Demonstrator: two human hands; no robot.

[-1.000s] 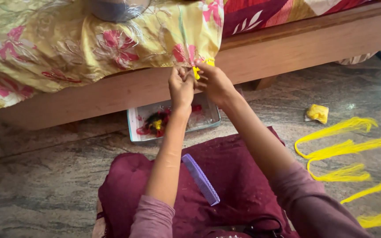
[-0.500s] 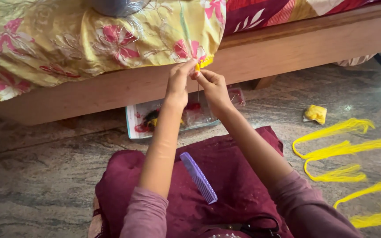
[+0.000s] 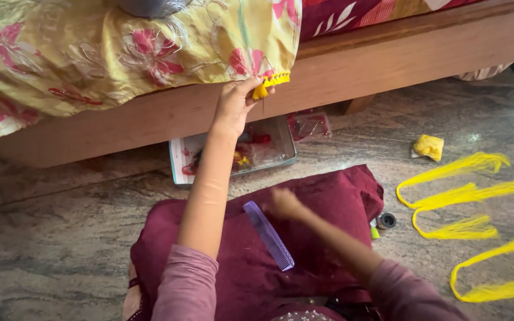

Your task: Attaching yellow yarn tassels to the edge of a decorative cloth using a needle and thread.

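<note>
Right hand motion-blurred over the maroon cloth, grip unreadable. Contents of shallow white rectangular tray partly hidden behind left forearm, too small to identify. Grey rounded object far on bed cut off by top edge.

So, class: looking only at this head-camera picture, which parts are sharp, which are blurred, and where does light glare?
Head view: the left hand pinching the yellow tassel at the floral cloth edge is sharp; the right hand near the purple comb is smeared by motion blur; a pale glare sits on the stone floor at the far right edge; shadows are soft.
</note>
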